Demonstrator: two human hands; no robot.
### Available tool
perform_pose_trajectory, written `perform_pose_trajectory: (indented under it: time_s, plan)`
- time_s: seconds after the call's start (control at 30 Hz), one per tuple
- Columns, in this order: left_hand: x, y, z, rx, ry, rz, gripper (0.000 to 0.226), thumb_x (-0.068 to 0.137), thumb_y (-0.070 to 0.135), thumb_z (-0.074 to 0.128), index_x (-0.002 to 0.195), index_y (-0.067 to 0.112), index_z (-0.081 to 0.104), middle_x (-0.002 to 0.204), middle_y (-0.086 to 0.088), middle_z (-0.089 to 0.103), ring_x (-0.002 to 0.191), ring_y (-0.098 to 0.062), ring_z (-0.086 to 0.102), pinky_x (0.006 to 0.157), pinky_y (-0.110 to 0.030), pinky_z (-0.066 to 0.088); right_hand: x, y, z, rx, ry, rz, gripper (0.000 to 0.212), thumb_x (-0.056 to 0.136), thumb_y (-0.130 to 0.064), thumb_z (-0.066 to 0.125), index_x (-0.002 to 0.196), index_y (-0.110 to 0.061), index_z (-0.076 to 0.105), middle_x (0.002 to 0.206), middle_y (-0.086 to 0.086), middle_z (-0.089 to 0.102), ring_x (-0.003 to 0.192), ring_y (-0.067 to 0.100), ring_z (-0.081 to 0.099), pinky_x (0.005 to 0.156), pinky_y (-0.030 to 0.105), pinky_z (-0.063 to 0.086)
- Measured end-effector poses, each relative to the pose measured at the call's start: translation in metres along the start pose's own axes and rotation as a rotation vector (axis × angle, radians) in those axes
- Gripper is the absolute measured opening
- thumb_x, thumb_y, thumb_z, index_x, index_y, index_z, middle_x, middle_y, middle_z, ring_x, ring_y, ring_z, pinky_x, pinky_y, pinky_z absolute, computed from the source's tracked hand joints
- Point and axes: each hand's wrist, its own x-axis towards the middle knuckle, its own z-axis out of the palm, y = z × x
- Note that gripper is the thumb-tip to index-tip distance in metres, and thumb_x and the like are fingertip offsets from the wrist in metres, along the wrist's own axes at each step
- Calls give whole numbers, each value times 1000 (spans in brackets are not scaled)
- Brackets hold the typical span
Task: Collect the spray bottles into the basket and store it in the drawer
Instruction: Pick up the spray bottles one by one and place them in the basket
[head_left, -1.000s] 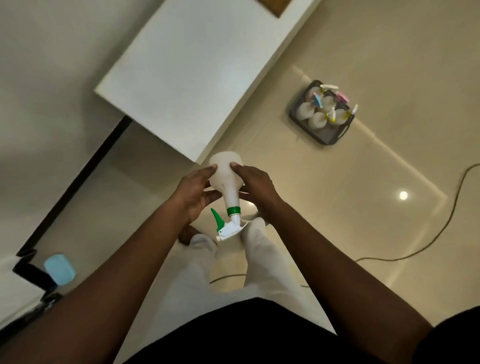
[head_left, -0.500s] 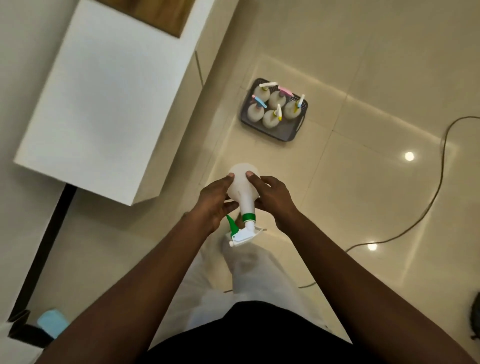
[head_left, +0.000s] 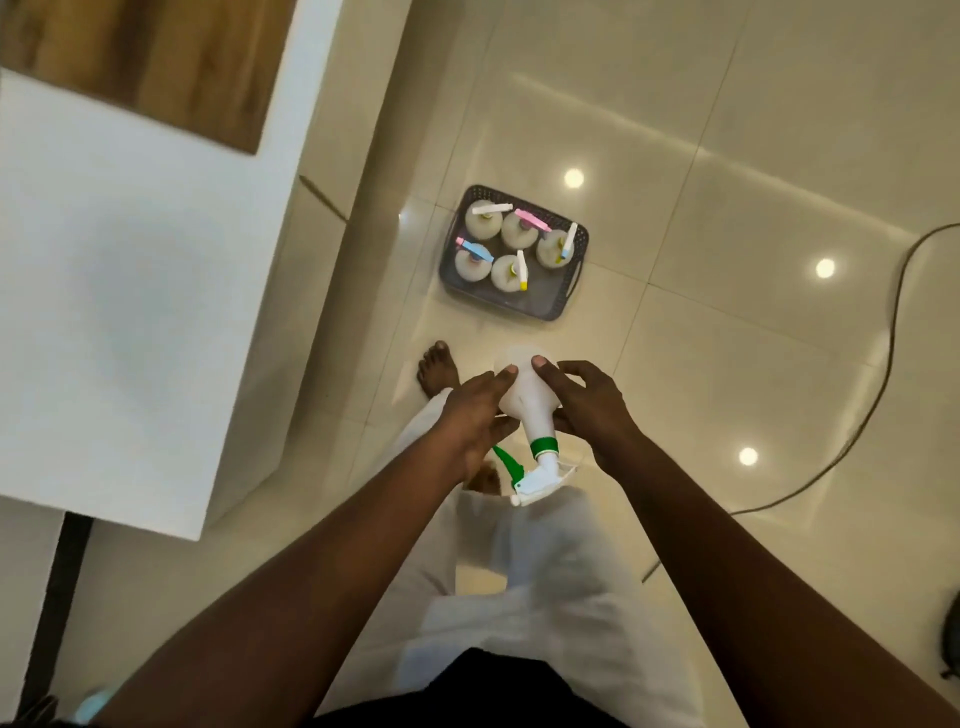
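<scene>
A white spray bottle (head_left: 525, 395) with a green collar and green trigger is held nozzle-down between both hands. My left hand (head_left: 475, 415) grips its left side and my right hand (head_left: 587, 405) grips its right side. On the floor just ahead lies a dark grey basket (head_left: 558, 299) holding several white spray bottles (head_left: 514, 234) standing upright with pink, blue, yellow and white triggers. Its near right corner has room.
A white cabinet (head_left: 130, 312) with a wooden top stands on the left, close to the basket. A cable (head_left: 878, 395) curves across the glossy tiled floor on the right. My bare foot (head_left: 438, 366) is stepped forward below the basket.
The view has moved toward the basket, which now lies closer and more central. Both hands keep the green-trigger bottle held the same way.
</scene>
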Motion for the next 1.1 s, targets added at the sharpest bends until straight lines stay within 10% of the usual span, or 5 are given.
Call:
perform_pose_trajectory:
  time_s: [0.27,0.53,0.77,0.97,1.1]
  plan:
    - [107,22,55,-57,75,-50,42,99,38,71,129,9,68,124,-18,75,114,-32,74,100,-46,62,128,-31,-36,-34,-123,104,87,76,-49,92,148,-13,59,137,14,70,110,30,76,73,32,64]
    - [242,3,93,-212,172,-140,49,97,39,73,132,6,66,122,-23,75,100,-35,76,77,-37,65,272,-16,-49,-157,-129,147,81,77,-45,94,142,-7,64,139,18,69,116,36,74,97,52,64]
    - [354,-3,110,-204,263,-107,51,97,37,72,134,3,64,130,-22,71,120,-40,70,106,-51,57,383,-6,-47,-287,-110,153,82,77,-51,92,144,-16,60,131,12,69,87,28,77,73,38,67]
    - [421,0,115,-115,373,-105,36,94,46,74,101,12,67,119,-18,74,108,-37,74,98,-51,62,450,3,-40,-332,-166,172,69,84,-49,86,139,-12,67,133,10,70,100,29,77,90,45,67]
    - [443,2,115,-149,348,-115,36,101,38,67,121,8,64,127,-21,71,118,-42,71,104,-54,58,484,5,-31,-336,-135,196,71,82,-43,88,143,-14,65,132,9,69,105,33,75,87,44,67]
